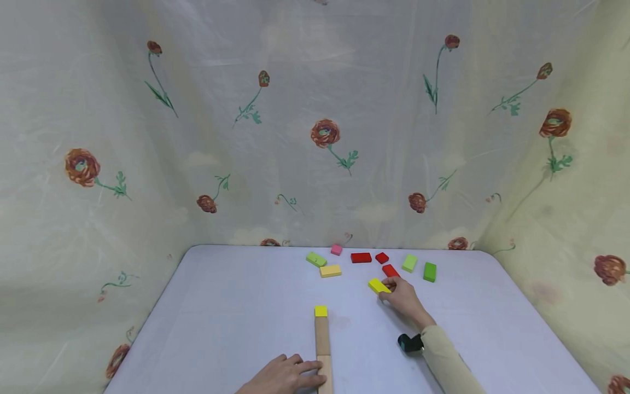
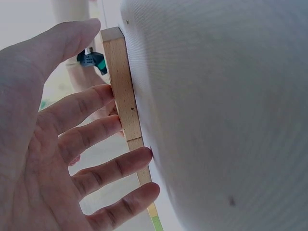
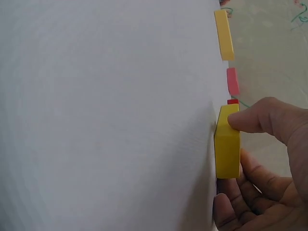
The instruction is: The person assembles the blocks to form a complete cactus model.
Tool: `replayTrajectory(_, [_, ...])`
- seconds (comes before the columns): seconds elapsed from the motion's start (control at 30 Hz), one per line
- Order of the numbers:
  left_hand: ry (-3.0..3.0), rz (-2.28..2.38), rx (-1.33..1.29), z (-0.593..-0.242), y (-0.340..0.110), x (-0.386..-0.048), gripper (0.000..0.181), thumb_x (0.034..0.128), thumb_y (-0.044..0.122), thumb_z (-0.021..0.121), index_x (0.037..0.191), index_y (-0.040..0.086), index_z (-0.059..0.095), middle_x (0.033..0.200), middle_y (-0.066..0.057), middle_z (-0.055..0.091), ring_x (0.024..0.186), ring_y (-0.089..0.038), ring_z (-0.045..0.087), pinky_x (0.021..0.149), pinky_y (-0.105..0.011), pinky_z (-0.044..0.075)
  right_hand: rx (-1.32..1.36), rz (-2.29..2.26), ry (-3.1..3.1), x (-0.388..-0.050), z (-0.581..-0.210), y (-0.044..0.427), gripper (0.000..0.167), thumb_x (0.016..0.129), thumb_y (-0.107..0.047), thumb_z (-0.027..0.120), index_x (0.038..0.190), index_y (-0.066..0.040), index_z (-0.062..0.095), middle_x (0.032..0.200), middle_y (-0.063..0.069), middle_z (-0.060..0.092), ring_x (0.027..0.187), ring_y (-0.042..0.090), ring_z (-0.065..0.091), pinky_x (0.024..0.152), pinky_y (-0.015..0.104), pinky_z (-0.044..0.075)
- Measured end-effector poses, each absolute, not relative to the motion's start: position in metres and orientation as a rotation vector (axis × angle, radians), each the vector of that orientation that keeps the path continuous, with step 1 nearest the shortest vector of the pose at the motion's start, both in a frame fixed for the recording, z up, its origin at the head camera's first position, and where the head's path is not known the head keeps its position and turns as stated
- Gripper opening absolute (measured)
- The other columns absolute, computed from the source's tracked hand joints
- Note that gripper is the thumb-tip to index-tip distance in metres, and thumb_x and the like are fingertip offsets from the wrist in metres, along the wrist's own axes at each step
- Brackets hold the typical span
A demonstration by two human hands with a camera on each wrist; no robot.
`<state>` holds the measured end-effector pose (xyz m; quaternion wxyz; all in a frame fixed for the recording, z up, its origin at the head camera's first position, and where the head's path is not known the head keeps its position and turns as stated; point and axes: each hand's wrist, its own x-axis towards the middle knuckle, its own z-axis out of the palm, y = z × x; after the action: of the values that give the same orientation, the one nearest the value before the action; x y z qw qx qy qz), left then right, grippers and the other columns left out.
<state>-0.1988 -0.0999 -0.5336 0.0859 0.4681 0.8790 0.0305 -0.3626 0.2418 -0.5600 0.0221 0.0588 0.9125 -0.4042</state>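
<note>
My right hand (image 1: 406, 301) pinches a yellow block (image 1: 378, 285) over the right middle of the table; in the right wrist view the thumb presses one face of that yellow block (image 3: 227, 154), with fingers behind and below it. At the front middle, two plain wooden blocks lie end to end in a line. Fingertips of my left hand (image 1: 287, 376) touch the nearer wooden block (image 1: 327, 387). The farther wooden block (image 1: 322, 336) ends at a small yellow block (image 1: 321, 311). In the left wrist view, the left fingers are extended and spread along the nearer wooden block (image 2: 120, 77).
Along the back lie a light green block (image 1: 316, 259), a pale yellow block (image 1: 331, 271), a pink block (image 1: 337, 249), red blocks (image 1: 361, 258), another light green block (image 1: 409, 263) and a green block (image 1: 430, 272). A flowered curtain (image 1: 374, 164) encloses the table. A black device (image 1: 410, 343) sits at the right wrist.
</note>
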Motion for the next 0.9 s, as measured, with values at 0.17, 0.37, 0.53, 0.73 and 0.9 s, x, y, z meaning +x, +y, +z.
replayTrajectory(0.17, [2.611,0.093,1.38,-0.533,-0.1,-0.199,0.056,0.0885,0.066,0.05,0.138,0.04,0.05,0.139,0.013,0.052,0.105,-0.006,0.057,0.074,-0.026,0.048,0.127,-1.244,2.825,-0.361,-0.559,0.241,0.038,0.083,-0.012,0.072,0.118,-0.003,0.06,0.112,0.012,0.06,0.099,0.025,0.054,0.09,0.038,0.05])
replayTrajectory(0.37, [2.623,0.092,1.408,-0.533,-0.1,-0.199,0.055,0.0887,0.065,0.051,0.137,0.038,0.052,0.139,0.012,0.053,0.103,-0.006,0.057,0.073,-0.025,0.048,0.021,-1.251,2.794,-0.358,-0.56,0.235,0.034,0.083,-0.01,0.072,0.115,-0.006,0.061,0.11,0.009,0.061,0.096,0.021,0.055,0.088,0.035,0.052])
replayTrajectory(0.53, [2.621,0.108,1.403,-0.533,-0.1,-0.199,0.054,0.0886,0.065,0.051,0.136,0.038,0.053,0.138,0.012,0.054,0.103,-0.006,0.058,0.073,-0.025,0.048,-0.099,-1.246,2.772,-0.353,-0.562,0.227,0.033,0.082,-0.008,0.074,0.113,-0.009,0.063,0.108,0.004,0.062,0.095,0.017,0.055,0.09,0.037,0.05])
replayTrajectory(0.73, [2.604,0.114,1.365,-0.533,-0.099,-0.2,0.055,0.0881,0.065,0.051,0.136,0.039,0.052,0.138,0.013,0.053,0.103,-0.006,0.057,0.074,-0.026,0.049,-0.181,-1.237,2.718,-0.343,-0.56,0.212,0.033,0.079,-0.008,0.076,0.109,-0.011,0.063,0.104,0.001,0.062,0.094,0.016,0.055,0.088,0.036,0.052])
replayTrajectory(0.9, [2.598,0.106,1.38,-0.532,-0.1,-0.201,0.055,0.0889,0.065,0.05,0.137,0.039,0.051,0.139,0.013,0.053,0.104,-0.006,0.057,0.075,-0.026,0.049,-0.237,-1.191,2.688,-0.332,-0.558,0.2,0.033,0.077,-0.008,0.078,0.106,-0.013,0.063,0.101,0.0,0.061,0.091,0.016,0.054,0.086,0.034,0.052])
